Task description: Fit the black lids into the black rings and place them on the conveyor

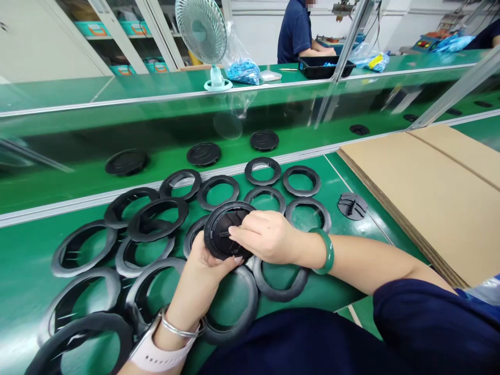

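Note:
My left hand point(211, 265) grips a black plastic ring point(211, 229) from below and its left side, holding it tilted above the bench. A black round disc point(228, 221) sits inside this ring. Fingers of my right hand point(267, 237) are pinched at a raised rib near the disc's middle; the fingertips partly hide the contact. Beneath and around both hands lie several loose black rings point(287, 294), some overlapping. Off to the right, a separate dark disc point(352, 206) with ribs rests on the green bench.
Behind the rings runs a green conveyor point(167, 174) carrying several black discs point(203, 154). Stacked cardboard sheets point(425, 182) lie at the right. On the raised shelf stand a fan point(203, 36), a bag of blue pieces point(244, 70) and a black tray point(316, 67). A person point(297, 31) works beyond.

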Available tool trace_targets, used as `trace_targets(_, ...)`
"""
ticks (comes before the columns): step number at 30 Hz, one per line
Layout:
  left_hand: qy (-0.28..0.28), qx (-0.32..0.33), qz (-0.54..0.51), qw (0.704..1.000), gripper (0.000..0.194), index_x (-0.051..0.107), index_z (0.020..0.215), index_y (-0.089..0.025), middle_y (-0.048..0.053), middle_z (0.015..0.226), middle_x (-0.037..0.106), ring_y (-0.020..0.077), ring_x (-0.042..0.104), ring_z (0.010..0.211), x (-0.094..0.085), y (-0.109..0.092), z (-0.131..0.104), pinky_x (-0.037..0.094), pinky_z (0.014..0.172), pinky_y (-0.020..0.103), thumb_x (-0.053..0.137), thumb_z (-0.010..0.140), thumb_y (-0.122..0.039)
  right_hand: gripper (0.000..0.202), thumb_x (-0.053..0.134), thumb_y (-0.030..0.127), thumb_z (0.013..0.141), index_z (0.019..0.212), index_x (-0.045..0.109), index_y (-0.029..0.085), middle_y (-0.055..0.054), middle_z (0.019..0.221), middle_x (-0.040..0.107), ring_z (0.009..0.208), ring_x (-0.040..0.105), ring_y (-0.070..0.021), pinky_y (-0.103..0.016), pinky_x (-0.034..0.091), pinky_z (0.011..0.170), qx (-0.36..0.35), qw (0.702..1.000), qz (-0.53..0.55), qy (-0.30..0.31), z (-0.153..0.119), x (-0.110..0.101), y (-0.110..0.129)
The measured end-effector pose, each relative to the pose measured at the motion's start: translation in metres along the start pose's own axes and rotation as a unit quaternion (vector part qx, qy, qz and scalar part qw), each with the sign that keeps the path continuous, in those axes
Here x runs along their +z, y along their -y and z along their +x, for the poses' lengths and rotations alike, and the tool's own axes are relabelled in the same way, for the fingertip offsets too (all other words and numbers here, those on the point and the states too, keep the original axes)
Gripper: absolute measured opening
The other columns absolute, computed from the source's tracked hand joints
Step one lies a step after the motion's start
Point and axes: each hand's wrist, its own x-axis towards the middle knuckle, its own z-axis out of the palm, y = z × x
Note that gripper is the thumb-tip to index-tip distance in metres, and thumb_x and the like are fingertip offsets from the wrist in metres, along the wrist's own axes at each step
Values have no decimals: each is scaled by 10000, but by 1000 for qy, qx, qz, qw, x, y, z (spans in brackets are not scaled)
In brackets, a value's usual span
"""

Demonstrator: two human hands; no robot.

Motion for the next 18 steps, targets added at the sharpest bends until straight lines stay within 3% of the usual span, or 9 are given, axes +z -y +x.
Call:
trace_targets(8, -7, -10, -4, 1000, 746, 525, 1272, -250, 37, 1160, 679, 216, 697, 1035, 1, 2, 0, 636, 844, 282, 944, 657, -196, 153, 534, 93, 960, 903, 675, 113, -35, 715, 551, 663, 451, -174, -302, 431, 587, 2, 1000, -13, 7, 2, -3, 2)
trace_targets(18, -16, 13, 23, 1000, 688, 505, 1193, -245, 16, 1159, 669, 188, 682, 1079, 0, 3, -4, 615, 874, 232, 930, 656, -174, 244, 553, 189, 1000, 824, 710, 125, -67, 764, 596, 707, 520, -195, -315, 468, 651, 87, 995, 30, 33, 4, -5, 8)
